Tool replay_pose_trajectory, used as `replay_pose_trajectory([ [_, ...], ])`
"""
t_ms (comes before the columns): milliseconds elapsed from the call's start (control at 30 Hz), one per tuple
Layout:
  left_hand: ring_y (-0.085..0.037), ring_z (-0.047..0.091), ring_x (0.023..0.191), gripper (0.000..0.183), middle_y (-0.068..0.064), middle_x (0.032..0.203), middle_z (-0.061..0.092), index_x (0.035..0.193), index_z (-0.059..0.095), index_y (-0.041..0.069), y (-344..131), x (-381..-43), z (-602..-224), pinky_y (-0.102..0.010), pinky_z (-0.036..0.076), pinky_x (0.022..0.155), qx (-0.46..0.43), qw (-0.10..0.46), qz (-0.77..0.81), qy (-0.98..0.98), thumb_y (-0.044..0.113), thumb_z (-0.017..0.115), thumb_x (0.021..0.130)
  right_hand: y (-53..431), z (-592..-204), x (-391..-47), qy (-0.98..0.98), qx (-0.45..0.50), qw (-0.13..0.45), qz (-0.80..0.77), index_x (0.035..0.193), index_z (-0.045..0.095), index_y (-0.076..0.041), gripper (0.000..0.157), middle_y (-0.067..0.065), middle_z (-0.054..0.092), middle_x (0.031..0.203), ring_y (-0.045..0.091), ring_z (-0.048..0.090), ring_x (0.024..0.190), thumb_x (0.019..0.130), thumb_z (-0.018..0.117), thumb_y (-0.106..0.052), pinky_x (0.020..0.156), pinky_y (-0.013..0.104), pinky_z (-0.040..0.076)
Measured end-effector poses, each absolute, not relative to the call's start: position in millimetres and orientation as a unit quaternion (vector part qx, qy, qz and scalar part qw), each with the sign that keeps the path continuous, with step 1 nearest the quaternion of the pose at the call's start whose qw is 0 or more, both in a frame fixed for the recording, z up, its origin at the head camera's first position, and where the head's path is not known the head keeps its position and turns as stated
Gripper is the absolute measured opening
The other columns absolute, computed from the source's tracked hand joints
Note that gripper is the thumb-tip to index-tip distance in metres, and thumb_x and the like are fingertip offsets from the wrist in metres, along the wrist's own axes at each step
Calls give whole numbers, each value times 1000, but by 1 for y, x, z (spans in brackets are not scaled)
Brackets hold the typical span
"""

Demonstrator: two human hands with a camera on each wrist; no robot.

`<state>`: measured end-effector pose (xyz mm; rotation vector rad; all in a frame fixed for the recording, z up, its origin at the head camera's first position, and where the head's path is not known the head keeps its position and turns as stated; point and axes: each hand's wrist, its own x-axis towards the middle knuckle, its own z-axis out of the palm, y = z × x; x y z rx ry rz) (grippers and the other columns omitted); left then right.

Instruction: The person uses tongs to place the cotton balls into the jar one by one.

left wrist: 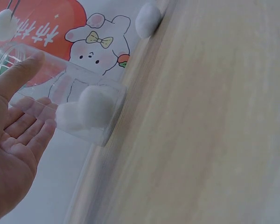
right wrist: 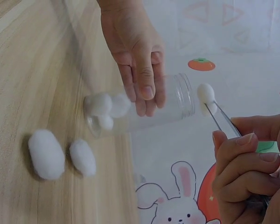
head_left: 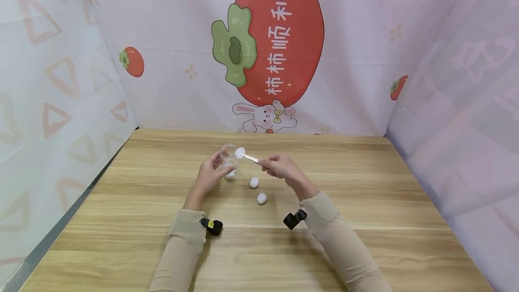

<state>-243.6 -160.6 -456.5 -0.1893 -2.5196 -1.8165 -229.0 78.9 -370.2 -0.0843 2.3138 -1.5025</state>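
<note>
My left hand (head_left: 209,174) holds a clear plastic jar (right wrist: 165,100) upright on the table, thumb on the near side and fingers behind. Its mouth is uncovered, and several white cotton balls (left wrist: 96,106) lie at the bottom. In my right hand (head_left: 279,166) is a pair of metal tweezers (right wrist: 225,122), pinched between thumb and fingers. The tweezer tips grip a cotton ball (head_left: 240,152) right beside the jar's rim, slightly above it in the right wrist view. Two more cotton balls, one nearer the jar (head_left: 254,183) and one closer to me (head_left: 261,198), lie on the table.
The wooden table (head_left: 357,179) runs back to a white curtain (head_left: 174,89) printed with persimmons and a rabbit. Similar cloth hangs along both sides. A small black camera is strapped to each wrist, the left one (head_left: 212,226) and the right one (head_left: 294,219).
</note>
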Motion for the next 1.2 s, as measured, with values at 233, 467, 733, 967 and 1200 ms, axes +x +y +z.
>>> replay_pose_trajectory([
  [233, -37, 43, 139, 71, -24, 146, 46, 144, 40, 0, -160, -242, -455, -41, 39, 119, -61, 17, -578, -814, 17, 75, 84, 76, -368, -233, 825, -27, 186, -534, 73, 64, -5, 27, -6, 45, 53, 5, 35, 51, 92, 61, -23, 45, 15, 23],
  [467, -39, 41, 140, 72, -28, 147, 43, 145, 36, -3, -157, -233, -437, -42, 37, 121, -50, -2, -584, -810, 14, 73, 86, 73, -366, -235, 822, -27, 184, -538, 73, 64, -5, 27, -6, 45, 54, 5, 35, 52, 92, 61, -24, 45, 15, 23],
  [733, -40, 41, 139, 71, -29, 147, 42, 145, 34, -6, -153, -224, -423, -42, 36, 121, -49, -7, -580, -813, 10, 71, 87, 70, -365, -237, 819, -27, 184, -543, 83, 63, 6, 30, -7, 44, 52, 4, 34, 51, 92, 61, -23, 44, 15, 22],
  [967, -41, 40, 140, 73, -30, 147, 41, 146, 32, -7, -153, -223, -422, -43, 36, 121, -53, -6, -575, -816, 11, 71, 87, 65, -364, -237, 817, -19, 186, -546, 75, 63, -2, 28, -6, 45, 54, 4, 35, 51, 92, 62, -24, 44, 15, 22],
  [1200, -41, 41, 139, 73, -30, 147, 41, 146, 30, -7, -153, -222, -422, -43, 36, 121, -50, -7, -575, -816, 10, 70, 87, 61, -366, -241, 819, -17, 188, -542, 65, 60, -8, 32, -6, 45, 52, 5, 35, 50, 92, 64, -25, 44, 15, 22],
])
